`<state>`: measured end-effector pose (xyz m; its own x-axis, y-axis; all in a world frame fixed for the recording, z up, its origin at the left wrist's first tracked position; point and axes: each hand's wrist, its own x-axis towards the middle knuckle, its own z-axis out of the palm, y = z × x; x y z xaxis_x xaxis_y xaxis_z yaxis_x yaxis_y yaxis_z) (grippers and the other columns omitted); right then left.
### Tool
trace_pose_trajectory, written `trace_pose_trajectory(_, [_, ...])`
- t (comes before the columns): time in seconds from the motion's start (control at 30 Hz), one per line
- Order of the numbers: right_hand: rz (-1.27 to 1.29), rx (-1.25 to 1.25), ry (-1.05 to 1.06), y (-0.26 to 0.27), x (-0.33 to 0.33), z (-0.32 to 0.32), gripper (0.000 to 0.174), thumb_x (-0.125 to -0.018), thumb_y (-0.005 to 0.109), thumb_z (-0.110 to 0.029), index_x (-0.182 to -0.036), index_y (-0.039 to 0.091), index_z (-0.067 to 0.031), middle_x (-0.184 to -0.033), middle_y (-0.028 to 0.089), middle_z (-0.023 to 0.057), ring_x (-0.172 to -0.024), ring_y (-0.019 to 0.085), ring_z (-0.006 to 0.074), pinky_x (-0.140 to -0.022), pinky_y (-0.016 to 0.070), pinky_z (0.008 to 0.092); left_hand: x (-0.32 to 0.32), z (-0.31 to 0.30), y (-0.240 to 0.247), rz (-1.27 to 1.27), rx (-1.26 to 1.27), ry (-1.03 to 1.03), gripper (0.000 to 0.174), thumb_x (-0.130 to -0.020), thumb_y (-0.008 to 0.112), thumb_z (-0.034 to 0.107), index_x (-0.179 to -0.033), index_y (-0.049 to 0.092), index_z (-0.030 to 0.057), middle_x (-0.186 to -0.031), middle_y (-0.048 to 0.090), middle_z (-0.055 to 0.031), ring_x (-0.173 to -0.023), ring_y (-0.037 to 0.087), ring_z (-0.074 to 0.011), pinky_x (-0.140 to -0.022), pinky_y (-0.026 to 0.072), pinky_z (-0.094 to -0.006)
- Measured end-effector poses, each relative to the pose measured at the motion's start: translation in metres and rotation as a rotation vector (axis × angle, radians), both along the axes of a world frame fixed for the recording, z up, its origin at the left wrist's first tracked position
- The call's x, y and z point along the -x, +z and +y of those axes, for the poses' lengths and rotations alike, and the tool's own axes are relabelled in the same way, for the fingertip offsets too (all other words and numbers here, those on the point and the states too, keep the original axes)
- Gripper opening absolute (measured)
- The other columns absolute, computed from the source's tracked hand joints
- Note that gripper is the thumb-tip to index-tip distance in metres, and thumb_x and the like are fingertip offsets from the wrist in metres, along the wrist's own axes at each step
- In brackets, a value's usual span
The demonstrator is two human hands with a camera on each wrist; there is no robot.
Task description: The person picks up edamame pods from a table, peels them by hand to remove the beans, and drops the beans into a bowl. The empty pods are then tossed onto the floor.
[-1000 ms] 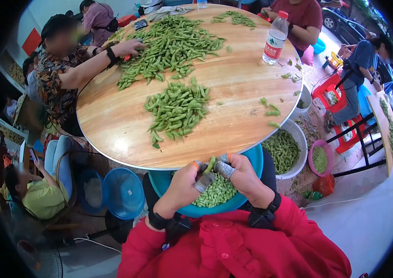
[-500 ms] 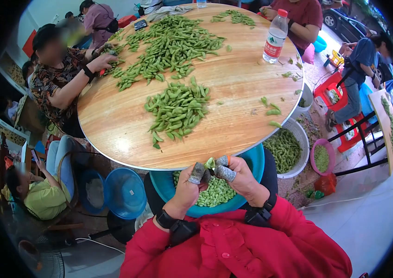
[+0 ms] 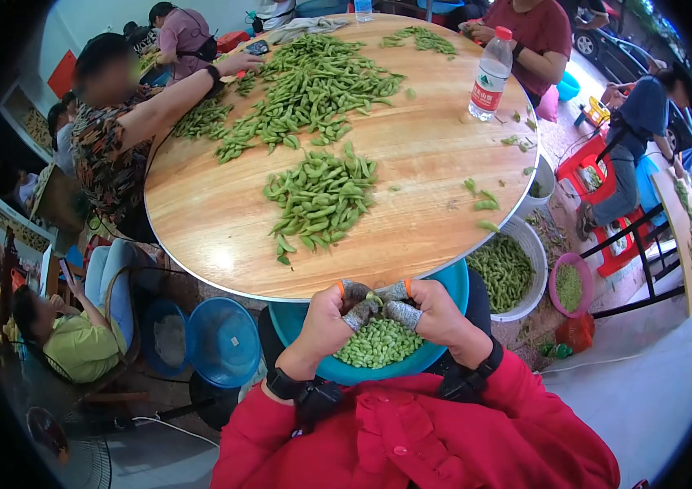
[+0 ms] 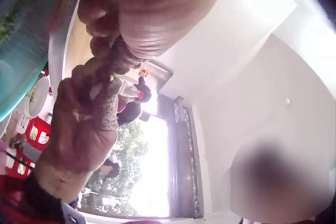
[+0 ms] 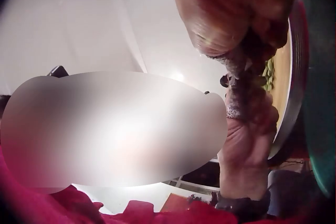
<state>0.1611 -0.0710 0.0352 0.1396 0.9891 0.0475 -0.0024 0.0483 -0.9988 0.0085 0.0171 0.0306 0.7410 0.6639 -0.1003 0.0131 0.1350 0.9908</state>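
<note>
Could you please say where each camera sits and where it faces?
Head: on the head, facing forward and down at the round brown wooden table; left hand, right hand, red fabric sleeves show.
Left wrist: on that wrist, facing both hands, bright window beyond.
Right wrist: on that wrist, facing both hands; red clothing shows.
Wrist views share both hands.

The table [image 3: 427, 196] looks glossy wood, the basin [image 3: 455, 292] plastic.

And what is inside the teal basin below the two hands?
Shelled green beans lie in the teal basin. The left hand, right hand and table edge hide parts; what lies there, or beneath the top beans, cannot be seen.
</note>
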Motion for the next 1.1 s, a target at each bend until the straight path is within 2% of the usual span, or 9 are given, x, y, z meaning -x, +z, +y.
trace_pose_trajectory(0.13, [0.131, 0.113, 0.026, -0.008, -0.005, 0.0, 0.02, -0.081, 0.055, -0.006, -0.099, 0.057, 0.0015, -0.086, 0.06, 0.0011, -0.077, 0.051, 0.0068, -0.071, 0.0423, 0.0225, 0.008, 0.004, -0.01, -0.148, 0.482, 0.026, 0.012, -0.08, 0.057, 0.004, -0.091, 0.052, 0.0035, -0.072, 0.057, -0.0052, -0.062, 0.056, -0.011, -0.052, 0.0457, -0.0229])
trace_pose_trajectory(0.23, [0.215, 0.116, -0.053, -0.001, -0.004, -0.004, 0.028, -0.083, 0.053, -0.005, -0.109, 0.052, 0.0029, -0.097, 0.058, 0.0033, -0.085, 0.051, 0.0075, -0.076, 0.0418, 0.0225, 0.004, -0.003, -0.01, -0.327, 0.592, 0.169, 0.009, -0.081, 0.055, 0.003, -0.089, 0.052, 0.0042, -0.075, 0.057, -0.0065, -0.061, 0.057, -0.0125, -0.047, 0.0454, -0.0242])
trace_pose_trajectory(0.33, [0.383, 0.15, 0.014, 0.005, 0.002, -0.007, 0.026, -0.082, 0.054, -0.005, -0.107, 0.053, 0.0023, -0.094, 0.058, 0.0018, -0.085, 0.051, 0.0071, -0.075, 0.0418, 0.0226, -0.003, -0.012, -0.008, -0.245, 0.45, 0.214, 0.009, -0.081, 0.054, 0.005, -0.09, 0.051, 0.0034, -0.076, 0.058, -0.0062, -0.063, 0.057, -0.0119, -0.05, 0.0455, -0.0232])
trace_pose_trajectory(0.53, [0.232, 0.147, 0.011, -0.01, -0.001, -0.007, 0.021, -0.082, 0.055, -0.007, -0.101, 0.055, 0.0025, -0.091, 0.058, 0.0025, -0.082, 0.052, 0.0074, -0.072, 0.0421, 0.022, 0.004, -0.014, 0.011, 0.342, -0.602, -0.146, 0.022, -0.074, 0.057, -0.002, -0.095, 0.054, -0.0012, -0.084, 0.061, -0.0079, -0.072, 0.057, -0.0093, -0.062, 0.0455, -0.0222])
trace_pose_trajectory(0.57, [0.181, 0.142, 0.028, -0.012, -0.002, -0.007, 0.021, -0.082, 0.055, -0.007, -0.101, 0.055, 0.0025, -0.091, 0.059, 0.0026, -0.082, 0.052, 0.0075, -0.072, 0.0422, 0.0219, 0.004, -0.017, 0.011, 0.426, -0.637, -0.129, 0.025, -0.073, 0.059, 0.001, -0.098, 0.055, -0.0022, -0.084, 0.061, -0.0061, -0.071, 0.056, -0.0079, -0.063, 0.0445, -0.0216])
trace_pose_trajectory(0.67, [0.252, 0.082, -0.077, 0.002, 0.004, -0.008, 0.021, -0.082, 0.054, -0.007, -0.101, 0.055, 0.003, -0.089, 0.059, 0.0026, -0.081, 0.051, 0.007, -0.071, 0.0423, 0.0218, 0.003, -0.015, 0.006, 0.308, -0.543, -0.066, 0.025, -0.077, 0.058, 0.004, -0.1, 0.055, -0.0015, -0.082, 0.061, -0.0028, -0.071, 0.053, -0.0066, -0.064, 0.0438, -0.0213])
trace_pose_trajectory(0.77, [0.204, 0.108, -0.069, 0.002, -0.001, -0.012, 0.021, -0.083, 0.054, -0.007, -0.1, 0.056, 0.0026, -0.088, 0.06, 0.0021, -0.081, 0.051, 0.007, -0.072, 0.0422, 0.0221, 0.001, -0.017, 0.004, 0.067, -0.206, -0.071, 0.021, -0.081, 0.056, 0.008, -0.099, 0.056, -0.0012, -0.081, 0.059, -0.0004, -0.071, 0.052, -0.0065, -0.065, 0.0432, -0.021])
trace_pose_trajectory(0.87, [0.247, 0.113, 0.048, 0.0, -0.004, -0.015, 0.02, -0.083, 0.053, -0.008, -0.1, 0.057, 0.0016, -0.088, 0.06, 0.0003, -0.08, 0.05, 0.0058, -0.071, 0.042, 0.0217, 0.002, -0.014, 0.0, 0.069, -0.285, -0.166, 0.019, -0.083, 0.055, 0.01, -0.098, 0.056, -0.0007, -0.081, 0.058, 0.0015, -0.071, 0.05, -0.0053, -0.064, 0.0425, -0.02])
trace_pose_trajectory(1.1, [0.271, 0.211, 0.077, 0.006, -0.007, -0.018, 0.017, -0.083, 0.054, -0.01, -0.095, 0.059, 0.0005, -0.083, 0.058, -0.0035, -0.074, 0.047, 0.0034, -0.067, 0.0408, 0.0207, 0.005, -0.008, 0.004, 0.104, -0.223, -0.264, 0.022, -0.08, 0.056, 0.009, -0.1, 0.057, 0.001, -0.073, 0.058, 0.0009, -0.065, 0.046, -0.0046, -0.06, 0.0411, -0.0213])
